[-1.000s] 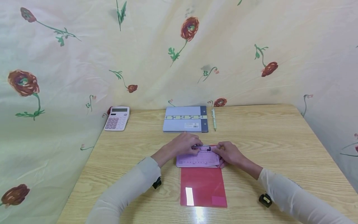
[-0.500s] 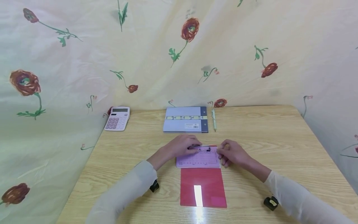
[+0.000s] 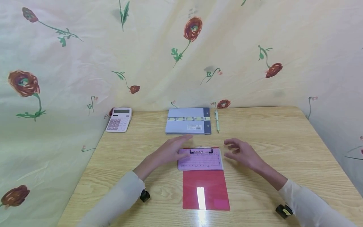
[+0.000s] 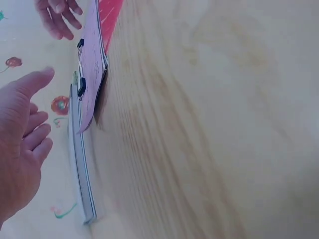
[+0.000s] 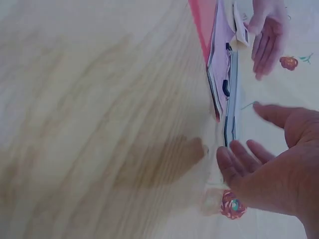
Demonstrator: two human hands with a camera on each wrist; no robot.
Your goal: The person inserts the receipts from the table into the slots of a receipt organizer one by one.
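Note:
A pad of pink printed forms (image 3: 201,160) lies at the top of a red clipboard (image 3: 204,189), under its metal clip (image 3: 201,150). The clipboard's lower half shows bare red with a bright reflection. My left hand (image 3: 171,149) hovers at the pad's left side, fingers relaxed and apart, thumb overlapping the paper in the head view. On the other side, my right hand (image 3: 242,153) is held off the pad's right edge with loosely bent fingers and nothing in them. Both wrist views show the left palm (image 4: 20,144) and the right palm (image 5: 274,174) bare.
Behind the clipboard lies a blue notebook (image 3: 184,124) with a patterned band, and a light green pen (image 3: 216,121) beside it. A white calculator (image 3: 118,120) sits at the table's back left corner. Flower-patterned cloth (image 3: 158,63) hangs behind the wooden table (image 3: 269,135).
My left hand has let go of the clip and drawn left. My right hand has released the paper's corner and moved right. The forms now lie flat under the clip.

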